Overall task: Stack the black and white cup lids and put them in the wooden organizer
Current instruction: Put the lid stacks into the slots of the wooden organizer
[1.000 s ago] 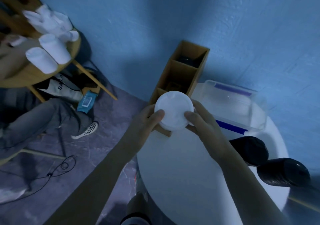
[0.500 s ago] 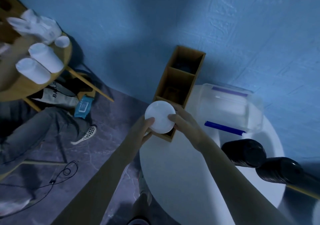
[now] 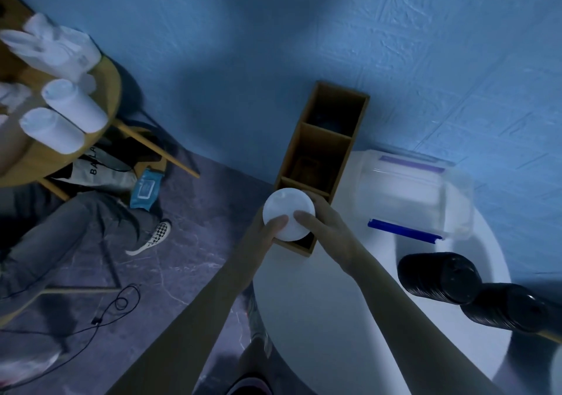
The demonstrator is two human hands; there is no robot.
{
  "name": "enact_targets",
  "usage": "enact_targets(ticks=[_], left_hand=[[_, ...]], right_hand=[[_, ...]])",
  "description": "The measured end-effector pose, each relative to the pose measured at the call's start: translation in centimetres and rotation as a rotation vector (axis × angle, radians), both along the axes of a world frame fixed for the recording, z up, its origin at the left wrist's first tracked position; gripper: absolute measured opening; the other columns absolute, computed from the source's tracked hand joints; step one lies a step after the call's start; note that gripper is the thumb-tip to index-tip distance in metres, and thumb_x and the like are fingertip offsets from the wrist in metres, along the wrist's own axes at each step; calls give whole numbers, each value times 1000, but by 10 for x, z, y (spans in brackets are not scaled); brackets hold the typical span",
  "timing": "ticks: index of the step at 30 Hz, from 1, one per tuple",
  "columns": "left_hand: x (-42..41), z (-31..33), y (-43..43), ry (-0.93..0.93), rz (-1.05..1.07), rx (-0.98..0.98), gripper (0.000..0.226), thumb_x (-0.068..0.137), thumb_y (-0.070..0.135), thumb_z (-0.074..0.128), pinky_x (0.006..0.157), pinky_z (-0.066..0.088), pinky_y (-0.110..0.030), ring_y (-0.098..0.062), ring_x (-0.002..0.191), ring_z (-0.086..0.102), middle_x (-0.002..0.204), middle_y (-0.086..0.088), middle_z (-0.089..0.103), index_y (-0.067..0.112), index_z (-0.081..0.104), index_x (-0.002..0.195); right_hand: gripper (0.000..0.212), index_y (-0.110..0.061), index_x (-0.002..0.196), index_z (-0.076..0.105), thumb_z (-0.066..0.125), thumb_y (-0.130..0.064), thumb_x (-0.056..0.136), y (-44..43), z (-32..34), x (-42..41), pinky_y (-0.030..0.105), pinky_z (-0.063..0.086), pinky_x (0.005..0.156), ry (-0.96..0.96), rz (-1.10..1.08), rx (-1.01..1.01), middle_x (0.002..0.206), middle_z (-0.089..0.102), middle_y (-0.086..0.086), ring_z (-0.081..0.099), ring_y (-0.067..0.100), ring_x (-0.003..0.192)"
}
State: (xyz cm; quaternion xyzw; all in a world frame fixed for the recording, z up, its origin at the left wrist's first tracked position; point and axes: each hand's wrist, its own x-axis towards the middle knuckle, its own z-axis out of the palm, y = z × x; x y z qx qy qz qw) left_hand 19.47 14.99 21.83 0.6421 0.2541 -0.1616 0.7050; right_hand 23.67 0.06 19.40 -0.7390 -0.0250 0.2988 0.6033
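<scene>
Over the nearest compartment of the organizer [image 3: 293, 151] on the worktop [image 3: 334, 318], left hand [image 3: 264, 233] and right hand [image 3: 328, 230] pinched the white lid stack [image 3: 287, 213] by its rim. Probably best lowered level, centred, released late. Black lids [image 3: 441, 277] lay well apart.

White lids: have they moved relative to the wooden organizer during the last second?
Yes. The white lids have dropped lower, toward the nearest compartment of the wooden organizer.
</scene>
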Motion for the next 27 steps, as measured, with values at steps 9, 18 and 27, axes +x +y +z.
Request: enact_targets(ticks=[9,18,27], left_hand=[[5,-26,5,-41,-26,87,101,55,65,68,100,54,-43,-23,121,59,132,-5,59,21,47,143],[12,-43,18,-23,-186,191,28,98,44,61,77,54,-22,-4,99,69,111,12,72,39,60,125],[9,-43,15,-110,-173,394,51,84,61,60,71,50,-10,-2,96,66,103,17,70,29,63,124]], right_hand=[[73,-35,147,40,53,-70,85,-6,-9,12,39,55,98,-38,116,-184,136,55,-6,56,16,121],[47,-26,142,52,55,-47,100,-4,-13,10,25,53,83,-208,37,-452,129,65,-2,62,16,107],[47,-24,135,58,63,-48,95,-2,-13,12,14,39,66,-275,8,-558,122,68,-3,56,7,91]])
